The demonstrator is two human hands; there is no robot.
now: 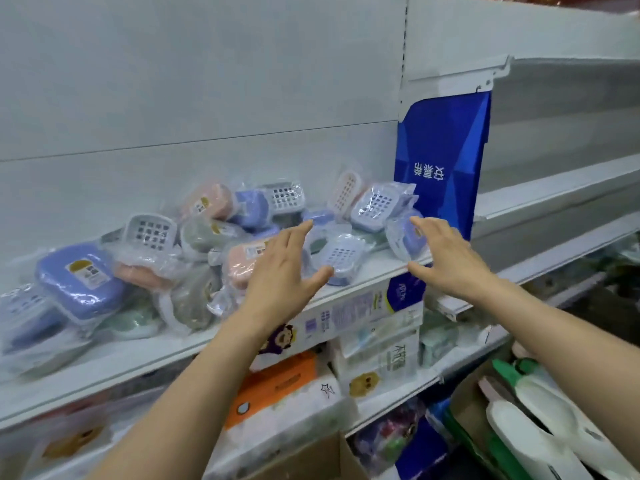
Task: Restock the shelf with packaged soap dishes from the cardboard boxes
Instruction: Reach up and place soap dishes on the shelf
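Closest to the camera, a cardboard box (311, 455) pokes in at the bottom edge, mostly cut off, so what's inside is anyone's guess. Below the shelf (145, 362) it's a blurry jumble of tissue packs (277, 386), hard to read.

Both forearms reach up over the shelf's front lip. The left hand (282, 275) has its grip spread wide, fingers straight, hovering just over the pile and holding nothing. The right hand (446, 258) is the same, spread and empty, near the right end of the shelf.

The packaged soap dishes (194, 244) sit heaped on the shelf, overlapping so lower ones are half buried. There's a bare strip along the front edge. A blue bag (446, 157) stands at the shelf's right end.
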